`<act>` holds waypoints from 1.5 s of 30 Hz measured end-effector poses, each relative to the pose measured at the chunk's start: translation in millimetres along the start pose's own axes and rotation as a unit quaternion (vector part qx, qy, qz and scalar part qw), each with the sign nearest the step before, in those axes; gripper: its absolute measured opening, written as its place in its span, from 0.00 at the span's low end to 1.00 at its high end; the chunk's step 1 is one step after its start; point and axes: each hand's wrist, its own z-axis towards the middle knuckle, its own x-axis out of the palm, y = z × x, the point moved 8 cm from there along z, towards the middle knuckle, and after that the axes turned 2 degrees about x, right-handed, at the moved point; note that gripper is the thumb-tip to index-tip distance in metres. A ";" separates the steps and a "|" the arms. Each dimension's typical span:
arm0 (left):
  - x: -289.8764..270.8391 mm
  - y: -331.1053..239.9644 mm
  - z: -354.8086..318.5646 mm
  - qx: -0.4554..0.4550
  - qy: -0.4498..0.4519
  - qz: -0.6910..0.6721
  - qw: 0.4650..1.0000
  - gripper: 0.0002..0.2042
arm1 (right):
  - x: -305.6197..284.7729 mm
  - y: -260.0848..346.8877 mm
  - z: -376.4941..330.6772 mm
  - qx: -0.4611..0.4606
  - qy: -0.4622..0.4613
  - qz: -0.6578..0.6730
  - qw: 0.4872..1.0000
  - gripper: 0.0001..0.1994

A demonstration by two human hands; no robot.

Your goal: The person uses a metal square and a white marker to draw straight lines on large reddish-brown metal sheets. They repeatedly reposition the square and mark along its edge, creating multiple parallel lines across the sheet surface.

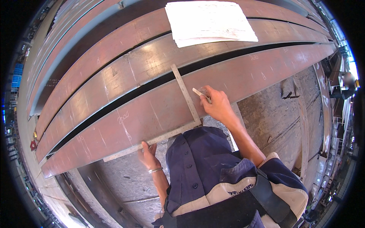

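Note:
A flat steel square [184, 90] lies at the near steel beam [140, 102]. Its short arm crosses the beam's reddish-brown face, and its long arm runs along the near edge. My left hand [149, 155] grips the long arm at that edge, thumb and fingers closed on it. To the right of the short arm, my right hand [217, 102] pinches a pale stick of chalk [197, 92], its tip just above the beam near the square. Thin white lines and handwritten chalk marks cross the beam's face.
A stack of white paper sheets [211, 22] rests on the beams behind. More long steel beams [121, 74] lie parallel farther off, with dark gaps between them. Below is a grey, worn floor [270, 117] with metal supports. Another person [345, 89] stands far off at the right.

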 end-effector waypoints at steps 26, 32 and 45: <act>2.1 0.5 0.4 0.001 0.001 -0.004 1.000 0.26 | 46.9 23.0 34.2 -0.057 -0.013 -0.070 0.996 0.09; 1.0 2.8 0.6 -0.006 -0.001 -0.002 1.000 0.28 | 35.7 24.7 0.3 -0.054 0.055 -0.092 0.993 0.05; 5.9 0.4 -3.6 -0.004 0.006 -0.009 1.000 0.28 | -17.3 11.8 -4.2 -0.009 -0.011 -0.007 1.000 0.08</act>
